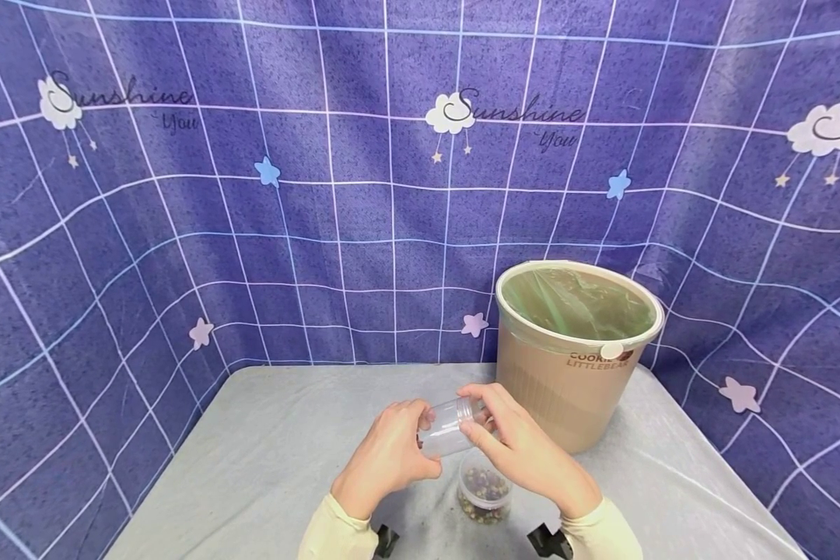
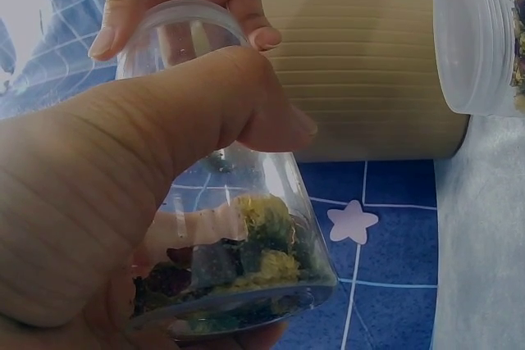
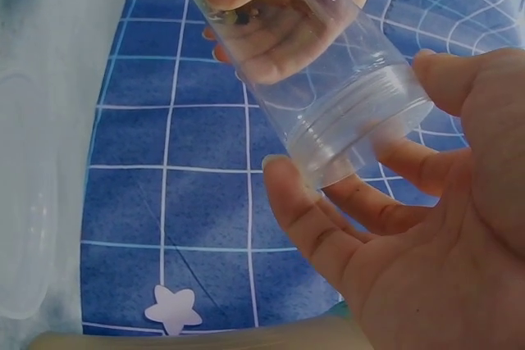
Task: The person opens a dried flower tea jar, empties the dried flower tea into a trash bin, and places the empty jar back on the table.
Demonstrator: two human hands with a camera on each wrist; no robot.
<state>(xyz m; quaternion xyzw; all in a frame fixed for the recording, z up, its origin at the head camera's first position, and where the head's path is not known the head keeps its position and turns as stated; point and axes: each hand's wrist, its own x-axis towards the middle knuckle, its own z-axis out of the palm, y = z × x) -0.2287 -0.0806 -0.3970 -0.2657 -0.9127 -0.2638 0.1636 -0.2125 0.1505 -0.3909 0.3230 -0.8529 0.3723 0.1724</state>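
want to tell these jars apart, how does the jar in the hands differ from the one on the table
The held jar is tilted between the left hand and right hand; the standing jar rests upright on the table.
The held jar shows only a small heap of dried-looking bits at its base; the standing jar holds far more.
Both are see-through with ridged necks.

A grey-covered table [image 1: 287,435] carries a beige bin [image 1: 556,389] and a clear jar [image 1: 485,503] of dried flowers [image 1: 488,484].

Head cam bright, even; wrist pics dimmer, hazy, w/ glare on held jar [image 2: 267,186].
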